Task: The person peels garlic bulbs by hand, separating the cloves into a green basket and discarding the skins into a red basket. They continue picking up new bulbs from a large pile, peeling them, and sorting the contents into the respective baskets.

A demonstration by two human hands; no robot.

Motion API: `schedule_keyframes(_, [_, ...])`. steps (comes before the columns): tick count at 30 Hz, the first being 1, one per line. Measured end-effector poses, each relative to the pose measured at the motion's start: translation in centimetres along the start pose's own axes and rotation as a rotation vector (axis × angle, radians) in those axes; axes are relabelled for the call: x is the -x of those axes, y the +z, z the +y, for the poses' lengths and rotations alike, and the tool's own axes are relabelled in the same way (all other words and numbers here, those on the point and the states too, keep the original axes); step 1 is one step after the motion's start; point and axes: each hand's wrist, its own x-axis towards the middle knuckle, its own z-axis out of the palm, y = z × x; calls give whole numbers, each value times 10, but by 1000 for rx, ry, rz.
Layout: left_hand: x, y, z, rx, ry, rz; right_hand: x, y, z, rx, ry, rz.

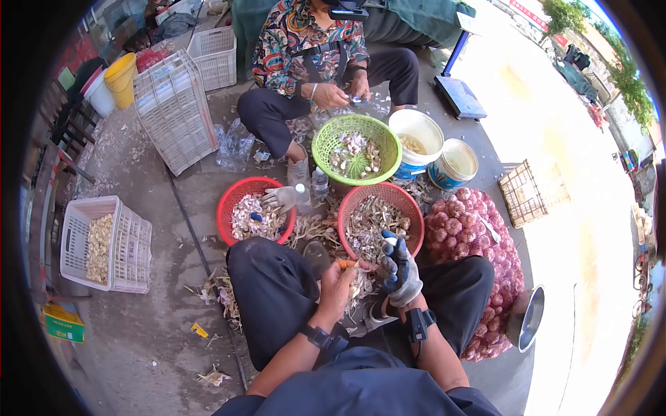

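Note:
My bare left hand (337, 291) is closed around a garlic bulb (358, 283) with dry, papery skin, held between my knees. Close beside it, my right hand (402, 274) wears a grey and blue glove, its fingers curled in. A small pale thing shows at the top of that glove; I cannot tell what it is. Just beyond my hands stands a red basket (345, 243) with garlic cloves and peelings. Left of it, another red basket (223, 220) holds loose cloves, with a grey glove (279, 198) over its rim.
A person (305, 55) sits opposite, both hands above a green basket (323, 170). White buckets (433, 132) stand beside it. A red mesh sack of garlic (485, 263) leans by my right knee, near a metal bowl (528, 317). A white crate (135, 253) stands at left.

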Motion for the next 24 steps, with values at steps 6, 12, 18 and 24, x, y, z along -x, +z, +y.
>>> schedule_keyframes(6, [1, 12, 5, 34, -73, 34, -42, 0, -17, 40, -106, 53])
schedule_keyframes(12, [-6, 19, 1, 4, -164, 73, -121, 24, -98, 161, -273, 73])
schedule_keyframes(18, [-15, 20, -12, -60, -175, 62, -234, 52, -225, 248, -349, 110])
schedule_keyframes(24, [-26, 16, -27, -67, -184, 26, -247, 11, -182, 368, -331, 416])
